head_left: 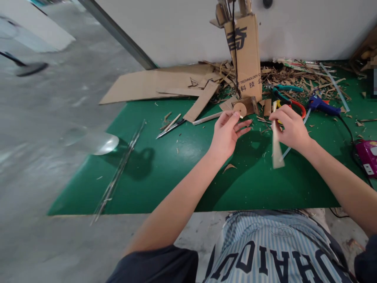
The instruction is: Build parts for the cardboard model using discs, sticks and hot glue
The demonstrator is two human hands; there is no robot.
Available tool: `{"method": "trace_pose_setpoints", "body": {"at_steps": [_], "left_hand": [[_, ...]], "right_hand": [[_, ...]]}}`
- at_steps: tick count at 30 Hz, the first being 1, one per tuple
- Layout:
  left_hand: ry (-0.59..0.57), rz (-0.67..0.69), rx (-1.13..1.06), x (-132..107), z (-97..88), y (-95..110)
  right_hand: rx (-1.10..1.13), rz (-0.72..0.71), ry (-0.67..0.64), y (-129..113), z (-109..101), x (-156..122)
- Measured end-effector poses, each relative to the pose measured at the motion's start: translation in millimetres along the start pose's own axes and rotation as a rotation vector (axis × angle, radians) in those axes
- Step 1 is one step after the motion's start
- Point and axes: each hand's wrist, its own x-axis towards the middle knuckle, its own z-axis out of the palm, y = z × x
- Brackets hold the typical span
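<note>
My left hand (228, 131) is raised over the green mat (165, 165), thumb and forefinger pinched near a small round cardboard disc (240, 109); I cannot tell whether they grip it. The other fingers are spread. My right hand (290, 125) is closed around a long pale strip of card or wood (277, 147) that hangs down from the fist. Just behind the disc lies a small brown cardboard block (250, 104), in front of a tall cardboard box with printed letters (246, 55).
Flat cardboard sheets (153, 84) and a heap of cardboard scraps (297, 78) line the wall. A blue glue gun (321, 105), pliers with red handles (290, 101), a knife (171, 127), a long metal ruler (119, 173) and a pink device (368, 157) lie on the mat.
</note>
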Motion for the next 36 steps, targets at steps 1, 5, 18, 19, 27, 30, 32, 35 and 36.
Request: {"method": "trace_pose_setpoints", "body": {"at_steps": [1,5,18,19,27,30,32,35,36], "left_hand": [[0.008,0.014,0.022,0.5,-0.3,-0.8],[0.058,0.067,0.089,3.6,-3.4,-4.2],[0.06,0.13,0.189,4.1,-6.3,-8.4],[0.064,0.136,0.193,4.4,-6.3,-8.4],[0.085,0.149,0.234,6.7,-9.0,-8.2],[0.132,0.188,0.314,8.2,-10.7,-8.3],[0.162,0.261,0.404,9.4,-11.5,-8.7],[0.153,0.389,0.477,10.3,-11.5,-9.3],[0.133,0.407,0.476,10.2,-11.3,-9.4]], "right_hand": [[0.074,-0.005,0.034,-1.8,-1.3,-1.0],[0.296,-0.03,0.023,-14.5,-4.7,-4.3],[0.003,-0.198,-0.143,-30.5,4.1,-4.4],[0.0,-0.202,-0.142,-30.9,4.3,-4.3],[0.271,-0.003,-0.094,-32.2,5.6,-5.5],[0.487,0.197,-0.038,-32.9,7.1,-5.4],[0.596,0.321,0.016,-33.6,8.1,-5.4],[0.55,0.41,0.066,-35.3,4.8,-3.5],[0.468,0.406,0.04,-36.3,1.8,-1.9]]}}
